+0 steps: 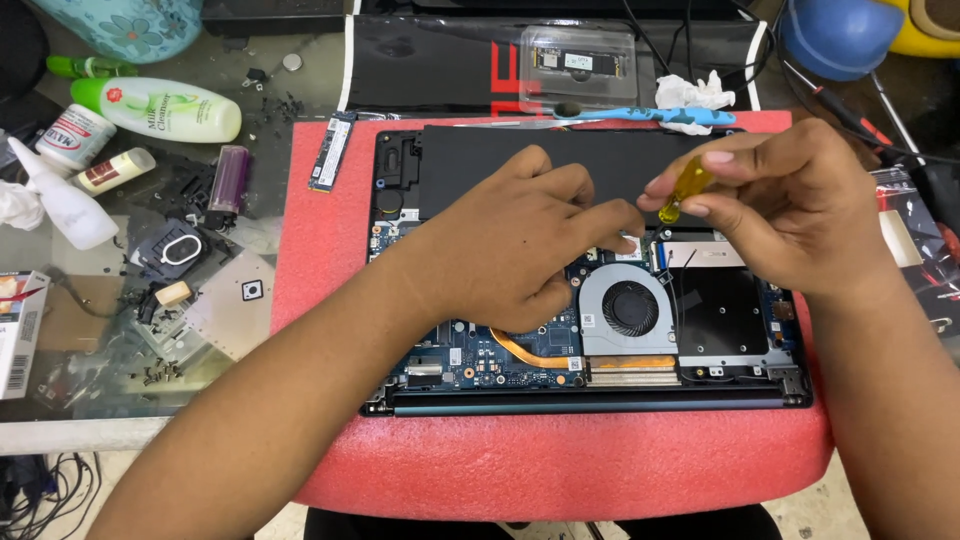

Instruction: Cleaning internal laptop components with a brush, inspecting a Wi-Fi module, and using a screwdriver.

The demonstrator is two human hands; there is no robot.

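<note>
An opened laptop lies on a red foam pad, its board, black battery and round fan exposed. My left hand rests on the board left of the fan, with its fingertips pressed on a small part near the centre. My right hand holds a yellow-handled screwdriver, tip pointed down at the same spot just above the fan. The screwdriver's tip is hidden behind my fingers.
A loose memory stick lies at the pad's left edge. On the glass table to the left lie a purple lighter, bottles, small screws and plastic parts. A packaged drive, blue tool and tissue sit behind the laptop.
</note>
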